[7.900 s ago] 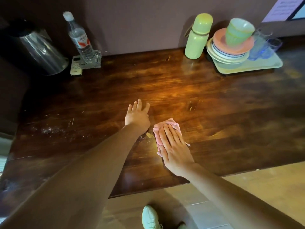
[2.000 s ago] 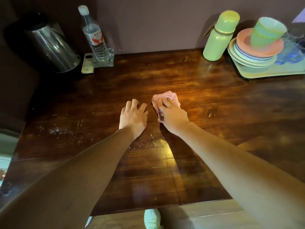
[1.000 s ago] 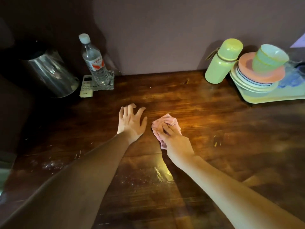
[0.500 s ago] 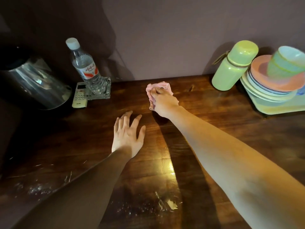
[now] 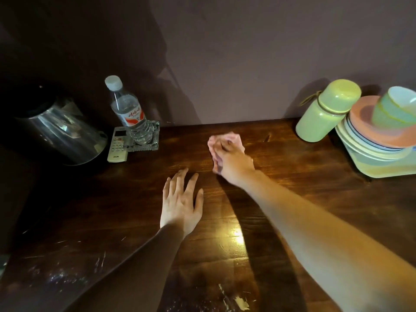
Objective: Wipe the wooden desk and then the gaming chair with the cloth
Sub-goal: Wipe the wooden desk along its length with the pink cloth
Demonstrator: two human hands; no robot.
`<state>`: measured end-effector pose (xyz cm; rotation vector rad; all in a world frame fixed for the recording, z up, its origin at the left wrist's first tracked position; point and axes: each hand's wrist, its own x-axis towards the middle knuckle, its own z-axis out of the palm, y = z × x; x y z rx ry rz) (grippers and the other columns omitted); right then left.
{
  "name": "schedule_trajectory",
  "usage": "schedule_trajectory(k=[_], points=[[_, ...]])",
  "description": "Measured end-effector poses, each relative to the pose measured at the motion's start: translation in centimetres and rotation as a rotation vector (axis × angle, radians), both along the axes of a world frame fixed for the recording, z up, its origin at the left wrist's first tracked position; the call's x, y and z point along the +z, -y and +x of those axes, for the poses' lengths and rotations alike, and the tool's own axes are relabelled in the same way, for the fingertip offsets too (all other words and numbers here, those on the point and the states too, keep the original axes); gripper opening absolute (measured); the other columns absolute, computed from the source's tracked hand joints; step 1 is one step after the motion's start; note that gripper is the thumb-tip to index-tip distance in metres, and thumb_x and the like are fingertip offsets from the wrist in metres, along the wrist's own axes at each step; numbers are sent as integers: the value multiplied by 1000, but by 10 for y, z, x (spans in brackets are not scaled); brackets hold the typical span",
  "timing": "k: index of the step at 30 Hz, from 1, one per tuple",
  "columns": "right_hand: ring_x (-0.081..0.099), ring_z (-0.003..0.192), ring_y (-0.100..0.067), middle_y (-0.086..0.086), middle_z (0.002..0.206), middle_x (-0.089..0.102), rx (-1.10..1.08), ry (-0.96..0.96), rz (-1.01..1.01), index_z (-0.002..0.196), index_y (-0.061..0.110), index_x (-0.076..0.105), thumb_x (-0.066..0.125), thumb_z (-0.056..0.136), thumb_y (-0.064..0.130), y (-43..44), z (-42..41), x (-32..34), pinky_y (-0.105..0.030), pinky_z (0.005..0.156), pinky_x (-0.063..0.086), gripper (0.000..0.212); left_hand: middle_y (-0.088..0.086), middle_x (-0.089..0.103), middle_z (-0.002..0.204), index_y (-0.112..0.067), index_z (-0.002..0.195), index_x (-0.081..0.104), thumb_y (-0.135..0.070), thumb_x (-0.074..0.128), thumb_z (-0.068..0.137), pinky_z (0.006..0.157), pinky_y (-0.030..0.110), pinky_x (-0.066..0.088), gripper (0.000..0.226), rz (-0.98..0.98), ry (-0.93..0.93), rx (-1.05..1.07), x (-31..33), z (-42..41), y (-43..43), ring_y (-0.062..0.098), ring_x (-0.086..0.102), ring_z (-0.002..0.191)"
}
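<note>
Presses pink cloth [image 5: 235, 138] onto the desk [image 5: 292, 188] near the wall with right hand [image 5: 234, 164], fingers [image 5: 226, 147] curled on it; rests left hand [image 5: 181, 203] flat alongside, fingers straight, apart.

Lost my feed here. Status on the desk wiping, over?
Right hand grips cloth near back of desk. Left hand flat on desk. Green flask to the right, not touching.
</note>
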<state>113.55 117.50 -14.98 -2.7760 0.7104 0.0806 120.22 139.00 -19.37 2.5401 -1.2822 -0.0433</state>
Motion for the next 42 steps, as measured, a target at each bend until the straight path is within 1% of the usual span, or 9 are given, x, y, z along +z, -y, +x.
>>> schedule_trajectory(k=[4, 8, 15, 21, 25, 28, 34, 38, 42], points=[[40, 144, -27, -6, 155, 40, -35, -59, -12, 157, 14, 32, 73, 95, 31, 32, 40, 5, -42, 107, 49, 76, 2, 32, 163, -27, 154, 44, -50, 30, 107, 130, 50, 20, 54, -3, -4, 7, -1, 0, 1, 22, 29, 153], [36, 148, -26, -4, 159, 35, -73, -34, -16, 161, 20, 26, 66, 98, 23, 15, 22, 0, -42, 102, 52, 75, 1, 32, 163, -27, 154, 45, -49, 31, 106, 131, 49, 17, 54, -12, -30, 3, 3, 1, 0, 22, 28, 153], [42, 144, -25, -3, 153, 45, -29, 65, -75, 149, 20, 43, 73, 91, 35, -32, -33, -13, -40, 93, 59, 67, 3, 34, 163, -27, 154, 45, -47, 31, 107, 131, 48, 17, 53, -8, -37, 1, 5, -1, 0, 24, 31, 153], [38, 145, -29, -6, 155, 39, -38, -17, -59, 154, 13, 33, 61, 99, 37, 20, 35, -9, -45, 108, 49, 66, 1, 32, 163, -28, 154, 44, -50, 33, 107, 130, 49, 18, 53, -17, -14, -4, -3, 2, 0, 22, 28, 154], [35, 145, -32, -10, 156, 36, -65, -64, -113, 157, 11, 26, 58, 101, 44, 35, 57, -10, -46, 102, 50, 72, 2, 32, 163, -28, 153, 45, -50, 34, 107, 131, 49, 17, 52, -25, 3, -1, -4, 2, 0, 22, 28, 153], [29, 146, -32, -8, 156, 31, -70, -76, -89, 158, 14, 22, 59, 102, 39, 29, 47, -7, -44, 93, 51, 72, 3, 32, 164, -27, 154, 45, -48, 34, 107, 131, 49, 16, 52, -17, -3, -11, -2, 0, -2, 22, 27, 154], [21, 155, -32, -7, 167, 27, -63, -54, -88, 163, 19, 28, 62, 95, 17, -47, -24, 0, -48, 109, 49, 75, 5, 35, 162, -25, 153, 47, -42, 36, 106, 130, 49, 16, 51, -39, -15, -16, 2, 0, 0, 25, 29, 152], [22, 156, -31, -4, 167, 30, 1, -51, -74, 161, 23, 33, 73, 90, 22, -82, -67, -5, -44, 101, 56, 81, 8, 36, 163, -24, 153, 47, -38, 38, 103, 130, 51, 18, 52, -44, -29, -3, 1, -1, -2, 28, 30, 153], [21, 157, -29, -4, 167, 26, -5, -80, -51, 161, 21, 31, 66, 98, 48, -49, -37, 3, -53, 103, 54, 77, 8, 36, 162, -23, 153, 47, -39, 36, 100, 130, 53, 20, 57, -61, -38, -20, 3, 1, 1, 28, 30, 153]])
